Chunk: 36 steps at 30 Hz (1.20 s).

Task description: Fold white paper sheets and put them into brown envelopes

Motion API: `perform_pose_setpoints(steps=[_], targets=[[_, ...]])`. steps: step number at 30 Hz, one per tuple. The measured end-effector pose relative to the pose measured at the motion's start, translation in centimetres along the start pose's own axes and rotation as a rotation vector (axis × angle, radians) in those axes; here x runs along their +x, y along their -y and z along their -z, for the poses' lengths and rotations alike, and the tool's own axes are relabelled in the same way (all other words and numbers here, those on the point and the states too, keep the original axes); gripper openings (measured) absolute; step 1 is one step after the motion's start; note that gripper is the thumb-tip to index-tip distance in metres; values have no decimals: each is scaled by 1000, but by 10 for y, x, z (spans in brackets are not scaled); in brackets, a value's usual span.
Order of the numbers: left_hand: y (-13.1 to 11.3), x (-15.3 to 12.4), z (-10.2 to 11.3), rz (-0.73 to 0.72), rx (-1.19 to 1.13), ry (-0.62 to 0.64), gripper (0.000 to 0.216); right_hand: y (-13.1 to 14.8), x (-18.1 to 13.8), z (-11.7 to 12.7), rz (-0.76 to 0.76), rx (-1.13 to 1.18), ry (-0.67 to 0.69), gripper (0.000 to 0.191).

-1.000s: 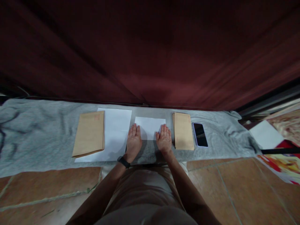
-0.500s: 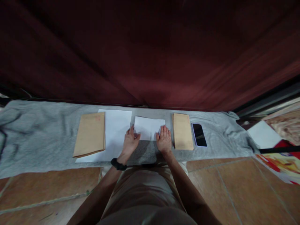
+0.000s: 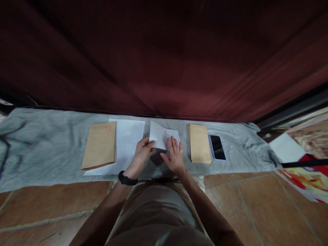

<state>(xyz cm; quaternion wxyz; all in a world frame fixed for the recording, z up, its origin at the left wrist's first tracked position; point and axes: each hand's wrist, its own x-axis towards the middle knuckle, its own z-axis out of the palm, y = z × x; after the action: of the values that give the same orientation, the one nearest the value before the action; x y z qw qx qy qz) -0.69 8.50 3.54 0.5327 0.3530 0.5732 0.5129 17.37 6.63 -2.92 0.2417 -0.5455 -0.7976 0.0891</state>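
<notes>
A folded white sheet of paper (image 3: 159, 135) lies on the grey cloth (image 3: 51, 147) straight in front of me. My left hand (image 3: 141, 153) pinches its left edge and lifts that side off the cloth. My right hand (image 3: 174, 155) lies on the sheet's right part with fingers stretched out flat. A black band sits on my left wrist. A stack of white sheets (image 3: 129, 136) lies to the left, with a pile of brown envelopes (image 3: 100, 146) on top of it. Another pile of brown envelopes (image 3: 199, 143) lies to the right.
A dark phone (image 3: 217, 147) lies on the cloth right of the envelopes. A dark red curtain (image 3: 164, 58) hangs behind the cloth. Brown floor tiles (image 3: 256, 205) lie in front. At the far right are a white sheet (image 3: 287, 147) and colourful printed material (image 3: 307, 179).
Both hands lay flat on the sheet. My left hand has since curled, gripped the sheet's left edge and raised it, while my right hand shifted slightly left on the paper.
</notes>
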Motion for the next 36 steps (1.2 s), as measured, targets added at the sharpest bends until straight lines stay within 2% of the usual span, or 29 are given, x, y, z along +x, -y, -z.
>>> perform_pose_setpoints(steps=[3, 5, 7, 9, 11, 13, 15, 18, 20, 23, 26, 27, 32, 34, 36], targets=[[-23, -10, -10, -83, 29, 81, 26, 18, 8, 10, -39, 254, 4, 63], [-30, -11, -14, -132, 29, 117, 31, 23, 16, 14, -188, 528, -41, 57], [-28, -6, -14, -174, 22, 96, 40, 24, 26, 17, -387, 824, -131, 57], [-17, 1, -10, -154, 55, 16, 45, 23, 34, 18, -534, 1081, -244, 59], [1, 6, -5, -41, 122, -77, 48, 21, 39, 17, -577, 1270, -316, 58], [21, 9, -3, 41, 127, -43, 53, 19, 40, 10, -578, 1384, -332, 55], [37, 9, -4, 99, 75, 44, 54, 16, 38, -1, -615, 1433, -306, 52], [53, 13, -7, 61, 31, 63, 54, 10, 29, -19, -702, 1407, -206, 52], [58, 22, -5, -9, 83, 20, 56, 5, 20, -24, -703, 1357, -25, 50], [63, 37, 5, -81, 234, -20, 59, -2, 4, -20, -637, 1331, 271, 45], [68, 46, 17, -139, 425, -5, 64, -5, -10, -7, -575, 1343, 386, 42], [69, 46, 20, -154, 492, 7, 65, -5, -13, -4, -528, 1294, 375, 42], [70, 42, 24, -202, 739, 13, 69, -8, -6, 3, -387, 879, 80, 39], [70, 40, 24, -217, 782, 10, 70, -10, -3, 2, -206, 638, 77, 39], [70, 38, 26, -243, 818, 7, 70, -12, -4, -2, 7, 393, 128, 40]])
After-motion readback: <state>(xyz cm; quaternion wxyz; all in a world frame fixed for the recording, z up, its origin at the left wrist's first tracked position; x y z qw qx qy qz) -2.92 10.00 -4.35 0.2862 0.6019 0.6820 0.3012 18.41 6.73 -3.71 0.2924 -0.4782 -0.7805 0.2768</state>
